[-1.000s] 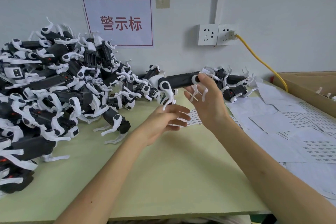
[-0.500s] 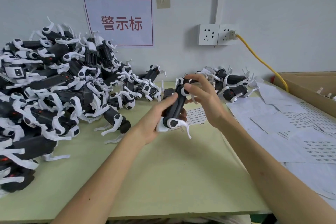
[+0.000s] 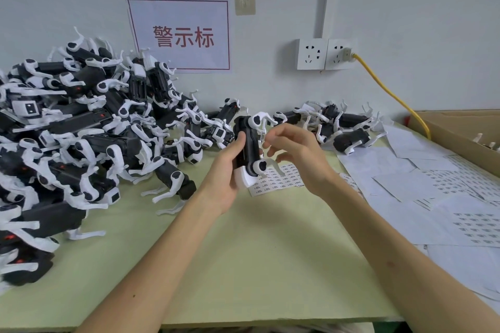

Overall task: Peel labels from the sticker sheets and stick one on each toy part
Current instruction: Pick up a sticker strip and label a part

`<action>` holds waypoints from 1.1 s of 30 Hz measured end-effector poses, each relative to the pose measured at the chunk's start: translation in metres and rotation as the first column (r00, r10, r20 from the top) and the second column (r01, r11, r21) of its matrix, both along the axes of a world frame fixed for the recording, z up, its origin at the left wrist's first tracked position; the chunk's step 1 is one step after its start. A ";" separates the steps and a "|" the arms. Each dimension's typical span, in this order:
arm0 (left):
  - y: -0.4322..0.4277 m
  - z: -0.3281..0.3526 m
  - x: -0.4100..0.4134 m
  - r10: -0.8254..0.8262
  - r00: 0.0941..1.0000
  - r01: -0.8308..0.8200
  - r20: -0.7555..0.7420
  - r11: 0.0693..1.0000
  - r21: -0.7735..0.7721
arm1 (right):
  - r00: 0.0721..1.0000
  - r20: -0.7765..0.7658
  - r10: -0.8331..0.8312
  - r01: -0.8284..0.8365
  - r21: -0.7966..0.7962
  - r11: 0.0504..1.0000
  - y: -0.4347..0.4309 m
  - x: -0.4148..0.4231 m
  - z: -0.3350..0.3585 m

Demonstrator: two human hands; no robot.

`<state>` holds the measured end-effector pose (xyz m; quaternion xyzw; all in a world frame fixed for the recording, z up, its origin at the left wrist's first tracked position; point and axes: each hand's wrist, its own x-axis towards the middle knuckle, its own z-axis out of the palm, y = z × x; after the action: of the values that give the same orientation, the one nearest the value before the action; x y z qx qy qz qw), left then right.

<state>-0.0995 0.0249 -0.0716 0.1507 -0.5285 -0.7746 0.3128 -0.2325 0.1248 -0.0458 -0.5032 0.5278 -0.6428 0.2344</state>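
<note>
While I am watching through the head camera, the green table (image 3: 243, 265) is filling most of the view, and the big heap of toy parts (image 3: 89, 138) is lying piled on its left side against the wall. Loose sticker sheets (image 3: 446, 197) are spreading over the right side, beside a cardboard box (image 3: 460, 127). A smaller cluster of parts (image 3: 341, 127) is sitting at the back, to the right of the hands.

What is changing is the handover. A second ago the right hand was holding one toy part level by its end, with the left hand open below it. Now the left hand (image 3: 227, 170) is gripping that toy part (image 3: 247, 149) by its black body, standing it roughly upright above the middle of the table. The right hand (image 3: 295, 154) is coming away from it, fingers loosely curled just beside the part, pinching nothing that I can make out.

Directly under the hands, a small label sheet (image 3: 278, 181) is lying flat on the table. I am judging that the part is now being presented for labelling and that the freed right hand is about to go down for a label; no label is showing on the part yet.
</note>
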 end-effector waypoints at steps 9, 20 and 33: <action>0.005 0.001 0.000 -0.019 1.000 0.017 -0.022 0.996 -0.091 | 1.000 -0.003 -0.025 0.025 0.021 0.999 -0.001 0.001 -0.001; 0.006 0.001 0.000 0.006 1.000 -0.009 -0.016 0.986 -0.167 | 0.998 -0.062 -0.033 0.035 0.033 0.999 0.001 0.003 0.000; 0.008 0.003 0.001 0.011 1.000 -0.015 -0.024 0.988 -0.157 | 0.996 -0.055 -0.066 0.067 0.012 0.998 -0.002 0.003 -0.001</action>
<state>-0.0988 0.0333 -0.0689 0.1203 -0.5832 -0.7303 0.3347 -0.2299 0.1223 -0.0472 -0.5013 0.5547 -0.6327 0.2019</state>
